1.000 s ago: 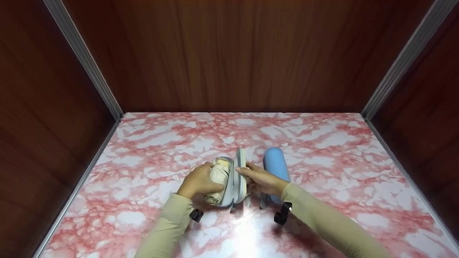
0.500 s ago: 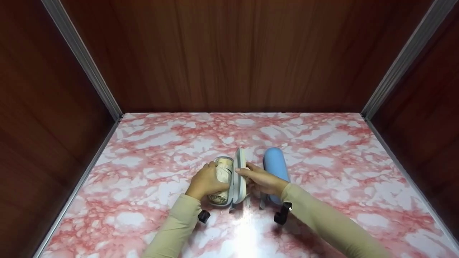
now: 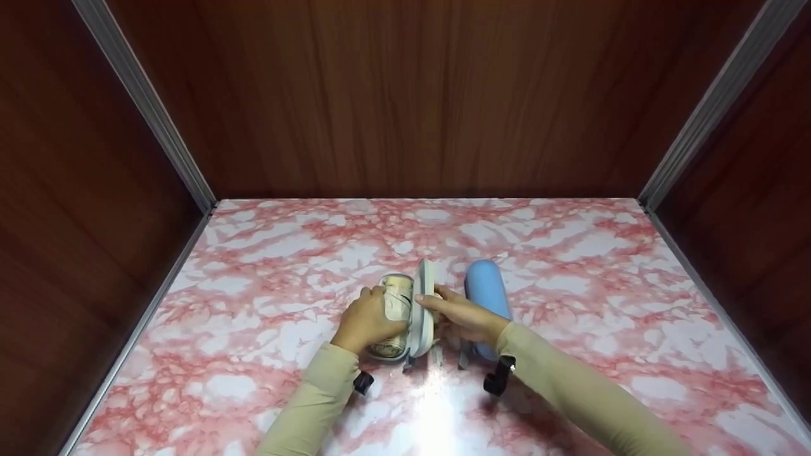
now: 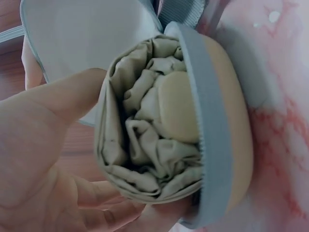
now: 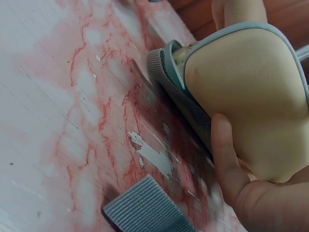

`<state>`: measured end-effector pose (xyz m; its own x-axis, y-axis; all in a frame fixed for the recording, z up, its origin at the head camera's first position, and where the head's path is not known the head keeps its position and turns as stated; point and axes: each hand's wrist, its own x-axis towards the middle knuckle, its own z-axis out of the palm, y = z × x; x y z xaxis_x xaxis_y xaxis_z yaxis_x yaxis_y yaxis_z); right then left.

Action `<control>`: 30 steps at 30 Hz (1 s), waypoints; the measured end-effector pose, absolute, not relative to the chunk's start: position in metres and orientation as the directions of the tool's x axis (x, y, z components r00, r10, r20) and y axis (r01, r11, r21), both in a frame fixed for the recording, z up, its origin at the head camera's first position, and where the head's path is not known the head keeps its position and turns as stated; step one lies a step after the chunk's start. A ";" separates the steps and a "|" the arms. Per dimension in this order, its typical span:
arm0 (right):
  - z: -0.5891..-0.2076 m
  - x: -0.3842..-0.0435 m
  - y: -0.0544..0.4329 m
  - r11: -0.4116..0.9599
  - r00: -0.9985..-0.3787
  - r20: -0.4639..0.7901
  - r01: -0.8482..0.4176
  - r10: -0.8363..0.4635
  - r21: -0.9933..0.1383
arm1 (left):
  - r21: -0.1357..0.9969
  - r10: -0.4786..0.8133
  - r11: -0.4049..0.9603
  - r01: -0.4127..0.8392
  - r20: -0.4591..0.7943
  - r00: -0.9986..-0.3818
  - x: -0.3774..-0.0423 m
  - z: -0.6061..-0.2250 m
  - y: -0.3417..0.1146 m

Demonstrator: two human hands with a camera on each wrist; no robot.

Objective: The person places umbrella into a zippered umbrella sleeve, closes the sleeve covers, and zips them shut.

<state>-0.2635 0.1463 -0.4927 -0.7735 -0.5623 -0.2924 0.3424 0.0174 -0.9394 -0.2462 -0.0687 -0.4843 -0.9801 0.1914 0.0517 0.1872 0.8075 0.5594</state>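
A small zip case (image 3: pixel 423 326), grey-blue inside and cream outside, stands open on the table with its lid raised. In its left half lies a folded compact umbrella (image 3: pixel 397 304) of pale beige cloth. My left hand (image 3: pixel 365 320) grips the umbrella from the left side, thumb across it. The left wrist view shows the umbrella's bunched folds (image 4: pixel 140 140) around a cream rounded end, partly inside the case rim (image 4: pixel 212 121). My right hand (image 3: pixel 466 310) holds the raised lid, thumb on its inner side. In the right wrist view, fingers press the lid's cream outside (image 5: pixel 246 82).
A blue capsule-shaped case (image 3: pixel 488 291) lies just right of the lid, partly under the right wrist. A grey ribbed strap (image 5: pixel 147 208) lies near the right hand. Wood-patterned panels (image 3: pixel 405 101) enclose the pink-and-white marbled table (image 3: pixel 285 247).
My left hand has moved to the right with the umbrella, which now sits more squarely within the case's left half. The right hand and lid have stayed almost in place.
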 end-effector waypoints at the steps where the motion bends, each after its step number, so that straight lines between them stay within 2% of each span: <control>1: -0.492 -0.263 0.146 0.023 -0.778 -0.295 0.339 -0.554 -0.940 | 0.563 0.199 0.805 0.187 0.041 -0.979 -0.247 -0.484 -0.070; 11: -0.488 -0.259 0.143 0.022 -0.846 -0.244 0.266 -0.473 -0.964 | 0.625 0.249 0.757 0.193 -0.003 -0.968 -0.250 -0.478 -0.093; 22: -0.487 -0.255 0.136 0.168 -0.906 -0.149 0.088 -0.396 -0.982 | 0.748 0.269 0.644 0.161 -0.023 -0.963 -0.251 -0.484 -0.117; 26: -0.489 -0.253 0.132 0.283 -0.920 -0.076 -0.040 -0.385 -0.958 | 0.811 0.263 0.576 0.103 -0.065 -0.963 -0.251 -0.487 -0.122; 30: -0.489 -0.251 0.130 0.373 -0.904 0.022 -0.198 -0.426 -0.906 | 0.868 0.261 0.496 0.010 -0.138 -0.955 -0.253 -0.488 -0.126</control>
<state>-0.2506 0.1299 -0.4893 -0.9043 -0.4262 0.0219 -0.1978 0.3731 -0.9065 -0.2529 -0.1256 -0.4884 -0.9553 0.2611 -0.1385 0.0096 0.4957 0.8684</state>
